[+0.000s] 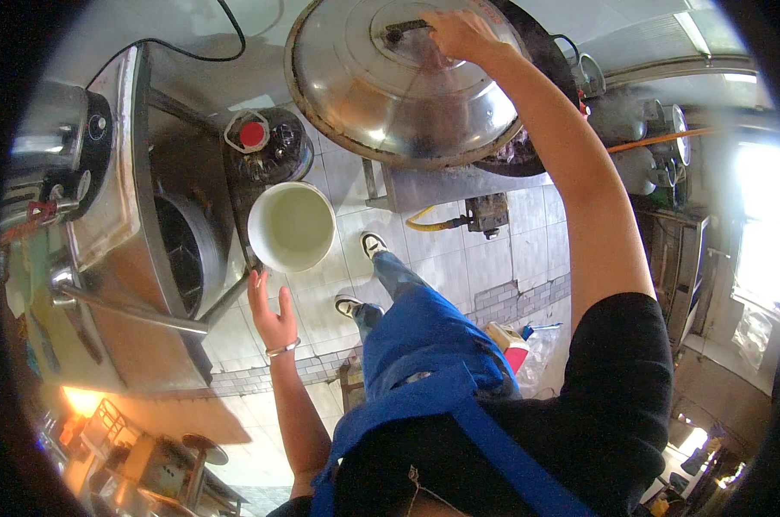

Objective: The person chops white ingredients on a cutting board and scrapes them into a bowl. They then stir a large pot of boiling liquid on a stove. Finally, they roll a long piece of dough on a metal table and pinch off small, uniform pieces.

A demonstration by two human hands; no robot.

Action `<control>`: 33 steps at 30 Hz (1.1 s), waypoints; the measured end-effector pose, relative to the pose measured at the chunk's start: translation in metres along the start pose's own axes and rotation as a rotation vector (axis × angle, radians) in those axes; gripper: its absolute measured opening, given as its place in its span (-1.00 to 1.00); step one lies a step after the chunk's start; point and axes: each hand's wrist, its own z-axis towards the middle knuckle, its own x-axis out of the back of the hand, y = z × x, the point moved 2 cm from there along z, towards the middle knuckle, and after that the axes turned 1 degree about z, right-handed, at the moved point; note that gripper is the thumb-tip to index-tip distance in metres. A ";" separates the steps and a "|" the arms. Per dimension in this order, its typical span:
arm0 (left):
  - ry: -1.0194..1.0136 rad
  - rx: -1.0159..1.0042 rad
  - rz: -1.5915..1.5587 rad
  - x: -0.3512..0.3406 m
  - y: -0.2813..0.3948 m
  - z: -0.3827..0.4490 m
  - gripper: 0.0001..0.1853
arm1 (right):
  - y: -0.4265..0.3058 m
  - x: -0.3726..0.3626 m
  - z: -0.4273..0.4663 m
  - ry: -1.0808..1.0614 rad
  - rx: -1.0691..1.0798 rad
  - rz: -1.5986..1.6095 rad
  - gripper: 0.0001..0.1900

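My right hand [462,37] is closed around the black handle [403,29] of a big domed metal lid [364,97]. The lid is over part of a large dark wok [548,84], whose right side shows past the lid's rim. Low on the left, my left hand [273,313] is empty, its fingers apart and a bracelet at the wrist. Just above that hand in the picture stands a white bucket [292,226] with pale liquid in it; the fingertips look near its lower edge, and whether they touch it I cannot tell.
A large plastic jug with a red cap [251,134] stands behind the bucket. To the left are a steel counter [125,258] with a pot on its lower level and a metal cooker [54,142] on top. A yellow hose [429,226] runs beneath the stove; gas cylinders [623,123] stand at right.
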 end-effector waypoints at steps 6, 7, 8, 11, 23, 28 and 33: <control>-0.014 -0.013 0.015 -0.006 -0.010 -0.002 -0.56 | -0.001 0.005 0.004 -0.047 -0.040 0.062 -0.77; -0.024 -0.017 0.018 -0.007 -0.010 0.000 -0.56 | 0.001 0.006 0.003 -0.065 -0.045 0.058 -0.77; -0.026 -0.003 0.015 -0.009 -0.009 0.000 -0.58 | 0.005 0.007 0.002 -0.083 -0.050 0.055 -0.77; -0.047 -0.028 -0.001 -0.010 -0.005 0.004 -0.61 | 0.012 0.018 -0.001 -0.094 -0.057 0.034 -0.78; -0.094 -0.102 0.059 -0.019 0.002 0.019 -0.65 | 0.060 -0.003 0.000 -0.045 -0.232 0.026 -0.73; -0.096 -0.092 0.053 -0.018 -0.008 0.011 -0.65 | 0.061 0.002 0.003 -0.071 -0.276 0.008 -0.77; -0.116 -0.080 0.054 -0.021 -0.013 0.006 -0.65 | 0.063 0.007 -0.004 -0.055 -0.297 0.013 -0.75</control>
